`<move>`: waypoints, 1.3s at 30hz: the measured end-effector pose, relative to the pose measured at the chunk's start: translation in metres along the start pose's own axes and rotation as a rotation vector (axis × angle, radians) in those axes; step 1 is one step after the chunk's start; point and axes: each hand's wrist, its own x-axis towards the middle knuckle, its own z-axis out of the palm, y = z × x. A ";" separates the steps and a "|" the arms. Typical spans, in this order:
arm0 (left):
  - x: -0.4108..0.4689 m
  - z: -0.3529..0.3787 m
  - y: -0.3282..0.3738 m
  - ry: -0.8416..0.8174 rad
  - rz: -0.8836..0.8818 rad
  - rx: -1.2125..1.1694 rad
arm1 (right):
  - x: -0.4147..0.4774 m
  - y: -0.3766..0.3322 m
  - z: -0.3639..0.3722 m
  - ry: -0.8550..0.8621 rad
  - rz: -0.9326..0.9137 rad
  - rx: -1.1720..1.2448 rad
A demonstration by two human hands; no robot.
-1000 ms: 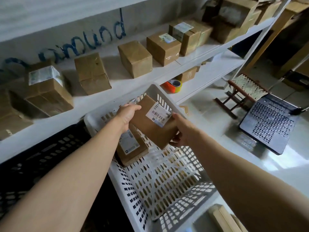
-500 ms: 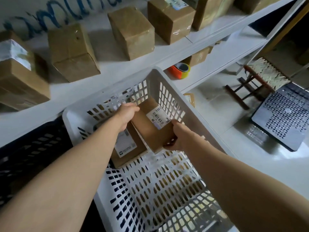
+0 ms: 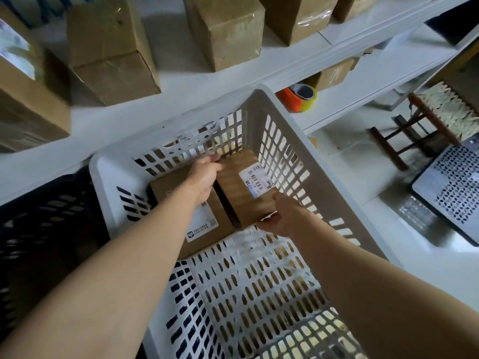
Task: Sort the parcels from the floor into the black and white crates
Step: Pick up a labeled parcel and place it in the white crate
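1. Both hands have brought the labelled parcel (image 3: 241,187) lower since a second ago, from rim height down into the far right corner of the white crate (image 3: 259,99).
2. Now the left hand (image 3: 204,177) grips the parcel's far left edge, with its fingers curled over the top.
3. At the near end, the right hand (image 3: 280,216) cups the parcel's corner, its fingers tucked underneath and its thumb along the side.
4. That parcel is plain brown with a white barcode label facing up. It lies close to the crate's right wall, but whether it already rests on the crate floor cannot be told.
5. Just beside it on the left, a second parcel (image 3: 207,229) lies flat in the crate with its own white label up, partly under the left forearm.
6. Left of the white crate, touching its side, stands the black crate (image 3: 46,216), whose inside is too dark to read.
7. Behind both crates runs a white shelf (image 3: 181,81) holding a row of brown cardboard boxes (image 3: 225,29).
8. On the lower board to the right sits an orange and yellow tape roll (image 3: 298,98).
9. Further right on the floor are a small wooden stool (image 3: 427,120) and a dark perforated panel (image 3: 456,187).
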 end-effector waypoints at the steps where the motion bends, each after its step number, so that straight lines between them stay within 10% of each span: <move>1: -0.003 -0.003 0.000 -0.003 0.001 -0.022 | 0.000 -0.001 0.001 0.030 0.022 -0.007; 9: -0.032 -0.030 0.018 -0.020 0.079 -0.058 | -0.041 -0.006 0.014 0.023 -0.018 -0.596; 28: -0.185 -0.087 0.082 0.026 0.486 -0.199 | -0.216 0.001 0.066 -0.140 -0.874 -0.317; 39: -0.331 -0.154 0.058 -0.285 0.768 -0.105 | -0.356 0.135 0.073 -0.003 -1.288 -0.096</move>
